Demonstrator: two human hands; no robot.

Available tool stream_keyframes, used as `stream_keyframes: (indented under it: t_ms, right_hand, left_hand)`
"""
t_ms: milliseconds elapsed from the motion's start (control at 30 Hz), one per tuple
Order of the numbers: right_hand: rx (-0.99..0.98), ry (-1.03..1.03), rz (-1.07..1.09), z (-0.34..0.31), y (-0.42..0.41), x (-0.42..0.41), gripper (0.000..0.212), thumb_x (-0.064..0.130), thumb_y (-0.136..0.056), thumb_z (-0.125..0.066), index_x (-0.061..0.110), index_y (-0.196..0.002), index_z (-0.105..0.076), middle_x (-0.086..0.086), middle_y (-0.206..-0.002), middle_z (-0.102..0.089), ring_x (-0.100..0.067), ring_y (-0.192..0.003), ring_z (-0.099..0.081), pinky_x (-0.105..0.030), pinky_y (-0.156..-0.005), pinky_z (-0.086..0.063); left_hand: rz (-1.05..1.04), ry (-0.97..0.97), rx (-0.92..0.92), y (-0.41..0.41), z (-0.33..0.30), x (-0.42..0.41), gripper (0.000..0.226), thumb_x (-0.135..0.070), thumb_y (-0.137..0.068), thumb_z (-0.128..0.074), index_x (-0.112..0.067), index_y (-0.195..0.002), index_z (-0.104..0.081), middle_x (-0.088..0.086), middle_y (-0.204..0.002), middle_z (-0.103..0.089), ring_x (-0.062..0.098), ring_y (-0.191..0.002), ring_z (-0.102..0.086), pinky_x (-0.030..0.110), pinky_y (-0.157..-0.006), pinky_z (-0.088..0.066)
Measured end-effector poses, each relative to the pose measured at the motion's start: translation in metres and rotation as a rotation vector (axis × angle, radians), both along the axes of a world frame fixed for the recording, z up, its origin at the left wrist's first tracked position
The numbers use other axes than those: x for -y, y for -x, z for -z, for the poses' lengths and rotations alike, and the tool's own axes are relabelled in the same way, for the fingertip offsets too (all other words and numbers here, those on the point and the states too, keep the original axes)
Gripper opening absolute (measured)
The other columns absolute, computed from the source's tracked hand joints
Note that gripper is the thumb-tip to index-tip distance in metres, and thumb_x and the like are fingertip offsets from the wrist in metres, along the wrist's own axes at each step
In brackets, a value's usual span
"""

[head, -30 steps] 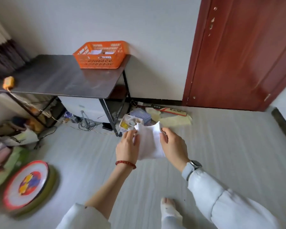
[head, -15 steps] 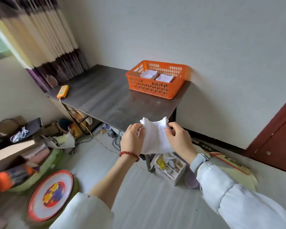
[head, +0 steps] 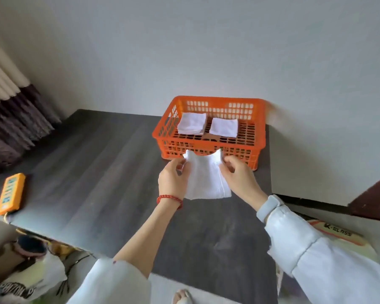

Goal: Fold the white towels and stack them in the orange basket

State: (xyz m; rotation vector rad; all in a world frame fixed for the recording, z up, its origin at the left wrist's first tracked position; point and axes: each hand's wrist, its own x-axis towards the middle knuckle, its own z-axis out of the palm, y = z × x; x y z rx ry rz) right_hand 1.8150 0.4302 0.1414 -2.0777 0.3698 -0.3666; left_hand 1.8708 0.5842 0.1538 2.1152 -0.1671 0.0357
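A partly folded white towel [head: 206, 178] hangs in the air over the dark table [head: 101, 172], just in front of the orange basket [head: 208, 148]. My left hand [head: 173, 178] pinches its upper left corner and my right hand [head: 239, 176] pinches its upper right corner. The basket stands at the table's far right by the wall. Inside it lie a stack of folded white towels [head: 192, 123] on the left and a folded towel [head: 224, 127] on the right.
An orange handheld device [head: 10, 193] lies at the table's left edge. Curtains [head: 11, 110] hang at the far left. Bags and clutter [head: 29, 273] sit on the floor below the table's near left edge. A dark red door [head: 375, 200] is at the right.
The view has swung from the floor up to the table. Both hands carried the towel up from floor level to just in front of the basket, keeping their hold on it.
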Motion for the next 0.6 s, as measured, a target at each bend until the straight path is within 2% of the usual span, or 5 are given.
stream_keyframes:
  t_ms: [133,233,300,400,600]
  right_hand:
    - [-0.026,0.045,0.128,-0.013,-0.073,0.014,0.013,0.016,-0.091,-0.051,0.011,-0.098,-0.06,0.018,-0.07,-0.051,-0.001,-0.063,-0.047,-0.022,-0.064,-0.035]
    - [-0.062,0.102,0.222,-0.023,-0.111,0.042,0.017,0.015,-0.092,-0.05,0.009,-0.105,-0.06,0.006,-0.081,-0.059,-0.012,-0.071,-0.053,-0.025,-0.065,-0.037]
    - [-0.081,0.169,0.279,-0.026,-0.136,0.066,0.016,0.017,-0.092,-0.05,0.01,-0.103,-0.06,-0.001,-0.083,-0.063,-0.02,-0.072,-0.057,-0.031,-0.064,-0.043]
    - [-0.1,0.208,0.34,-0.022,-0.176,0.1,0.008,0.017,-0.092,-0.05,0.015,-0.09,-0.057,-0.006,-0.076,-0.064,-0.027,-0.068,-0.059,-0.043,-0.065,-0.048]
    - [-0.287,0.321,0.366,0.021,-0.256,0.162,0.019,0.022,-0.096,-0.039,0.012,-0.102,-0.054,0.002,-0.07,-0.055,-0.023,-0.064,-0.052,-0.033,-0.056,-0.038]
  left_hand:
    - [0.143,-0.033,0.002,-0.1,-0.011,0.029,0.018,-0.023,-0.09,-0.055,-0.014,-0.103,-0.064,-0.006,-0.086,-0.06,0.01,-0.081,-0.052,0.021,-0.073,-0.037]
    - [0.228,-0.025,-0.032,-0.158,-0.011,0.063,0.02,-0.024,-0.091,-0.054,-0.012,-0.104,-0.063,-0.006,-0.086,-0.059,0.013,-0.083,-0.054,0.023,-0.074,-0.039]
    - [0.246,-0.014,-0.055,-0.188,-0.009,0.089,0.019,-0.027,-0.091,-0.053,-0.015,-0.103,-0.062,-0.006,-0.086,-0.06,0.016,-0.085,-0.057,0.025,-0.072,-0.042]
    - [0.271,-0.013,-0.069,-0.224,-0.005,0.128,0.017,-0.03,-0.092,-0.049,-0.018,-0.093,-0.061,-0.005,-0.082,-0.061,0.014,-0.076,-0.053,0.023,-0.061,-0.041]
    - [0.273,-0.107,-0.149,-0.303,0.04,0.194,0.025,-0.034,-0.095,-0.042,-0.017,-0.105,-0.057,-0.004,-0.089,-0.059,0.016,-0.08,-0.052,0.027,-0.07,-0.041]
